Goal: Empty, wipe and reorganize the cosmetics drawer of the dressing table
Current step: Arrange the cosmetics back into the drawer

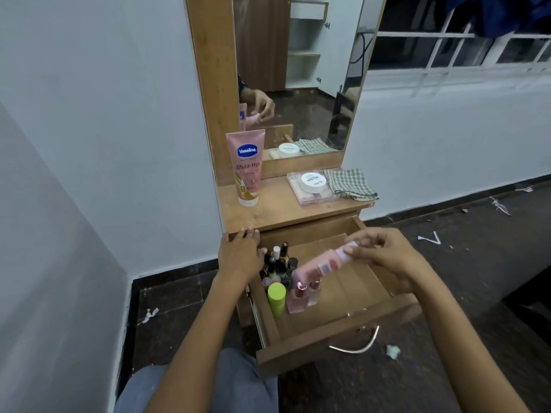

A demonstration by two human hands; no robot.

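The wooden drawer (337, 332) of the dressing table is pulled open. Several nail polish bottles (280, 263), a lime green tube (276, 298) and two pink bottles (298, 298) stand along its left side. My right hand (384, 254) holds a pink tube (320, 265) by its cap end, tilted over the drawer. My left hand (240, 253) rests on the tabletop's front left edge, fingers spread, holding nothing. On the tabletop (277, 210) stand a pink Vaseline tube (247, 168), a clear palette case (313, 193) with a white jar (312, 181) on it, and a checked cloth (350, 183).
A mirror (298, 70) rises behind the tabletop. White walls close in on the left and behind. The dark floor (447, 308) carries scraps of paper. A metal handle (357, 344) hangs on the drawer front. My knee in blue cloth (232, 380) is below the drawer.
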